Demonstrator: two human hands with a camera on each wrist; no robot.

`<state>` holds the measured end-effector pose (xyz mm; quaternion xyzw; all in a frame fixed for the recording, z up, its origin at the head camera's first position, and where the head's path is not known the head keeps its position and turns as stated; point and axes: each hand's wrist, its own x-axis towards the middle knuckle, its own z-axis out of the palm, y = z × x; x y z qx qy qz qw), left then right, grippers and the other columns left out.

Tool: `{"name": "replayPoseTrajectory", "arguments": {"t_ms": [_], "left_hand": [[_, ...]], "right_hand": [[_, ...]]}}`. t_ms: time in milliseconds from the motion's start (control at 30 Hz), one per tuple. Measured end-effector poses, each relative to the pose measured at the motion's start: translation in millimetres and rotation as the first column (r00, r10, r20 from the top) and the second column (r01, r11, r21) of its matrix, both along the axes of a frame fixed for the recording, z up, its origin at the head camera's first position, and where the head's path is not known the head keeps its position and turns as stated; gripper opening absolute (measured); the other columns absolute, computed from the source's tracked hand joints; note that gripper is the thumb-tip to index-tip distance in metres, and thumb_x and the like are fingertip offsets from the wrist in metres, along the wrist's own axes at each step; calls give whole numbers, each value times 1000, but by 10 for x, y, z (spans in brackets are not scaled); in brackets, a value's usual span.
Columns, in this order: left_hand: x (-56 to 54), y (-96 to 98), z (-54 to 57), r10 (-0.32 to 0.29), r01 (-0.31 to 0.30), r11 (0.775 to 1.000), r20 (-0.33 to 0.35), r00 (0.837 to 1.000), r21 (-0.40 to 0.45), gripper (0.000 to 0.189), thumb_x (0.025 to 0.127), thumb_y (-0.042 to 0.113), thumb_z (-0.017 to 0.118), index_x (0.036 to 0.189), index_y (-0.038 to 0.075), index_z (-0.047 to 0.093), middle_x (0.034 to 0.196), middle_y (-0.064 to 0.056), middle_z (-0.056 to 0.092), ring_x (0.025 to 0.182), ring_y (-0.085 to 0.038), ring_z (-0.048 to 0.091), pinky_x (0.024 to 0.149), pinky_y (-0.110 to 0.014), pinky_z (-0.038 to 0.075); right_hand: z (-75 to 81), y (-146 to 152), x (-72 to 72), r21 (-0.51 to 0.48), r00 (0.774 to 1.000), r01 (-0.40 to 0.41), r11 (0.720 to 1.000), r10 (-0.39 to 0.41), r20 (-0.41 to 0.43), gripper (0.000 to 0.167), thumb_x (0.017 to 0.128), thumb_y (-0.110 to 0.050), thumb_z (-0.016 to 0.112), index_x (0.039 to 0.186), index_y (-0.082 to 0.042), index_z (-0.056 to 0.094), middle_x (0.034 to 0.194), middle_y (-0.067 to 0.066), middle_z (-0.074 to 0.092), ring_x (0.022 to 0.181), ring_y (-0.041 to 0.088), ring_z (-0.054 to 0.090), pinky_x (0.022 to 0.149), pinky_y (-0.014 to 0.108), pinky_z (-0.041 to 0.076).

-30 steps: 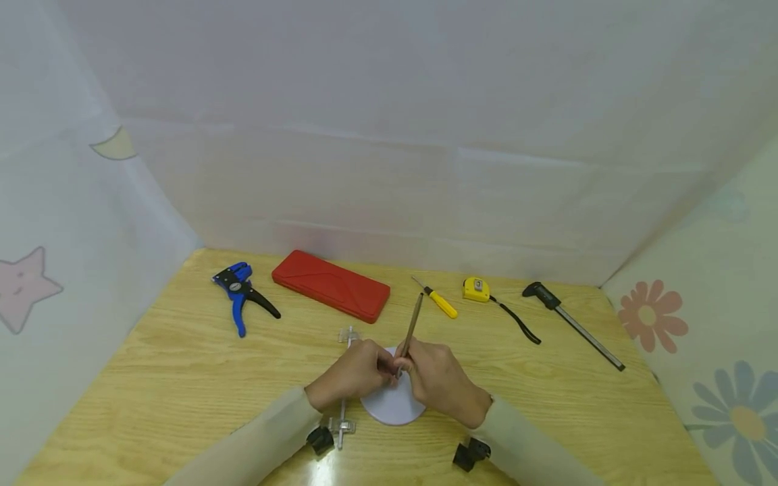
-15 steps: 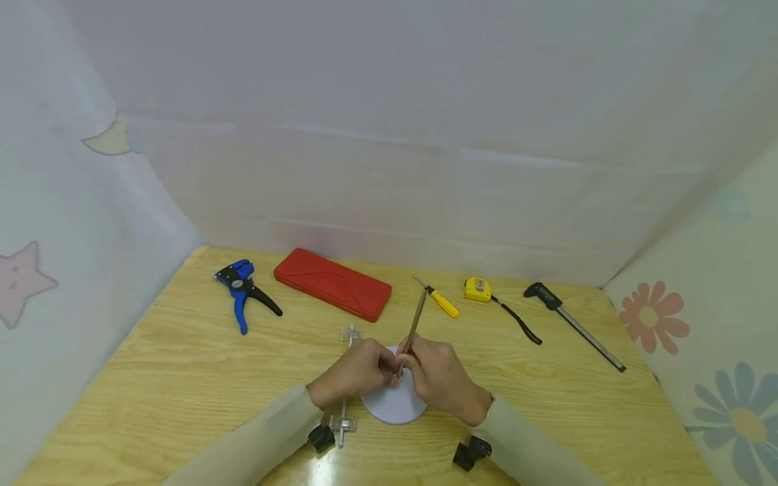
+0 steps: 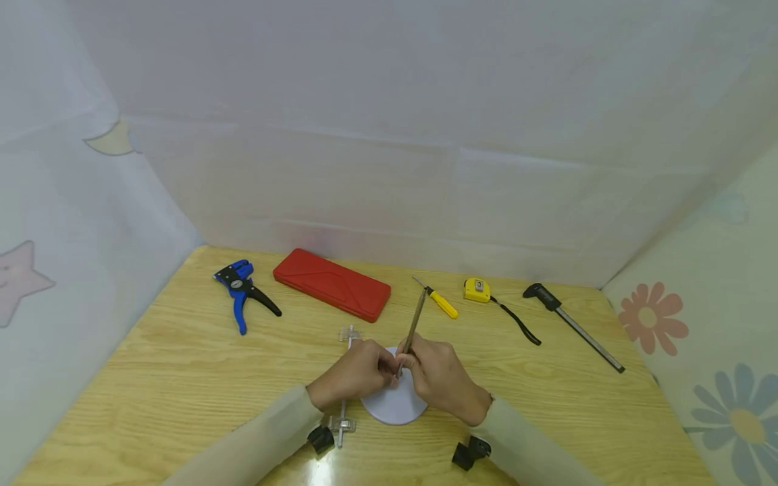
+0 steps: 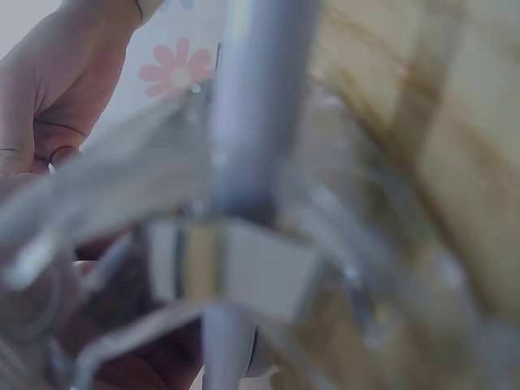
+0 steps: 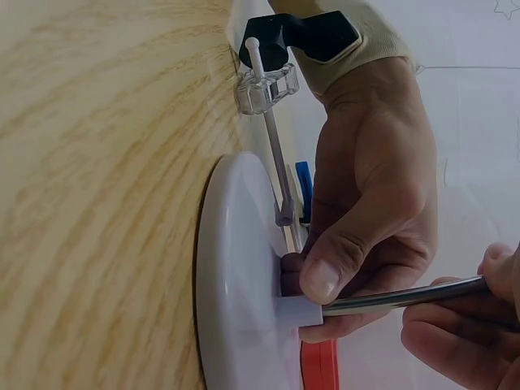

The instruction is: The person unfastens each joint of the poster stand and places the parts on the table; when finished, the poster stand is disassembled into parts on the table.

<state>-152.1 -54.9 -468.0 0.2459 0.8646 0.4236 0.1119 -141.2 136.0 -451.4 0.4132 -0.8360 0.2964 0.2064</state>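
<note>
- Taking the white disc as the clock's centre, your blue-and-black wire-stripping pliers [image 3: 246, 291] lie at 10 o'clock.
- Your flat red rectangular case [image 3: 331, 285] sits at 11.
- At 9, your pale slim rod with clear plastic clips [image 3: 343, 408] runs partly hidden under your left wrist; in the left wrist view it blurs across the picture.
- Your left hand [image 3: 363, 366] comes in from 9, wrist bent over, thumb and fingers pinching the short white post [image 5: 297, 313]; they partly hide where post meets metal.
- Your smooth white round disc [image 3: 395, 408] lies flat on the wood-grain table, partly covered by both hands.
- Your slender shiny metal rod [image 3: 416, 318] meets the post and leans toward 1.
- Your right hand [image 3: 444, 379], at 2, grips that rod with curled fingers; the right wrist view cuts it off.
- Beyond, your yellow-handled screwdriver [image 3: 442, 304] is at 1, your yellow tape measure [image 3: 477, 290] between 1 and 2, your black-and-grey caliper [image 3: 576, 329] at 2.
</note>
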Motion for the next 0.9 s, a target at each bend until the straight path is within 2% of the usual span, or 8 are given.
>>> {"name": "replayPoseTrajectory", "arguments": {"t_ms": [233, 367, 433, 633, 700, 900], "left_hand": [[4, -8, -3, 7, -7, 1000, 5, 1000, -3, 8, 82, -2, 75, 82, 5, 78, 72, -1, 70, 58, -2, 51, 52, -16, 44], [2, -10, -6, 5, -5, 1000, 2, 1000, -4, 11, 83, -4, 73, 84, 5, 79, 75, -3, 73, 60, -3, 54, 53, -17, 46], [2, -11, -14, 0, 0, 1000, 0, 1000, -3, 12, 83, -4, 72, 86, 4, 80, 78, -4, 75, 63, -4, 57, 54, -17, 48], [6, -11, -25, -1, 1, 1000, -11, 1000, -1, 12, 83, -4, 72, 86, 4, 79, 78, -4, 75, 64, -4, 61, 53, -17, 50], [3, -11, -26, 3, -3, 1000, -19, 1000, -6, 10, 83, -3, 73, 85, 5, 79, 78, -4, 75, 63, -4, 60, 53, -17, 50], [-7, -8, -22, -13, 12, 1000, -40, 999, -26, 11, 84, -1, 73, 88, 5, 80, 82, -5, 77, 67, -3, 61, 56, -17, 51]], "right_hand": [[8, -11, 8, 35, 998, 9, 999, -7, -58, 16, 89, -6, 72, 98, -7, 59, 86, 1, 71, 72, 3, 69, 63, 12, 54], [2, -6, 4, 24, 998, 3, 1000, -2, -61, 7, 97, -12, 65, 98, -7, 60, 85, 2, 71, 71, 2, 68, 61, 10, 52], [1, -5, 1, 14, 999, 8, 1000, -8, -54, 9, 99, -16, 61, 98, -8, 60, 84, 1, 70, 69, 1, 66, 60, 9, 50], [7, -14, 5, 29, 997, 14, 999, -12, -75, 9, 96, -14, 66, 98, -8, 60, 85, 1, 71, 70, 2, 68, 61, 11, 53], [10, -13, 4, 38, 996, 10, 999, -6, -89, 9, 97, -15, 64, 99, -7, 60, 85, 1, 72, 69, 2, 68, 61, 11, 53], [23, 8, -14, 1, 999, -13, 1000, 13, -46, 14, 102, -20, 56, 98, -7, 60, 85, 2, 71, 67, 2, 65, 60, 9, 49]]}}
